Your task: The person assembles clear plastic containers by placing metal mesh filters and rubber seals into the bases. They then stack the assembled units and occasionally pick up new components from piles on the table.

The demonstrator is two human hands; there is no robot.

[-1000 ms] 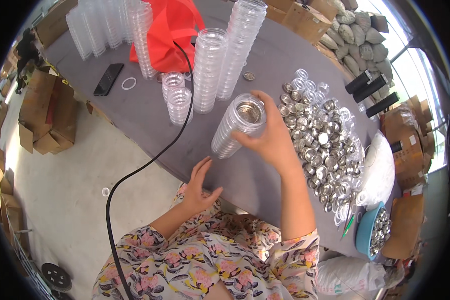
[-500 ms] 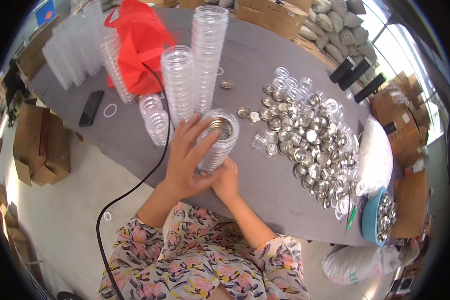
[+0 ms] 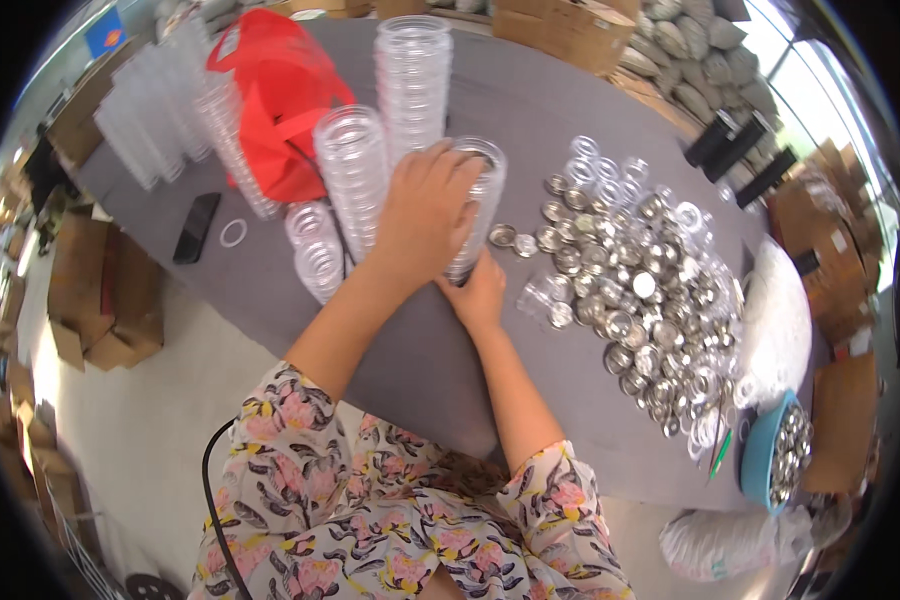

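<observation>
At the middle of the grey table (image 3: 270, 300), I'm clamping a jar stack (image 3: 475, 200) between both hands: left hand (image 3: 425, 215) wrapping its top, right hand (image 3: 480, 295) gripping its base. Tilting risks it slipping apart and knocking the taller stack (image 3: 353, 175) just beside it.

Left hand (image 3: 425, 215) gripping clear jar stack (image 3: 473, 205), right hand (image 3: 478, 297) at its base

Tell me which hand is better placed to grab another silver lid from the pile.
Right, probably. The right hand steadies the base of the clear stack beside the silver lids; the left hand wraps the stack, farther from them.
</observation>
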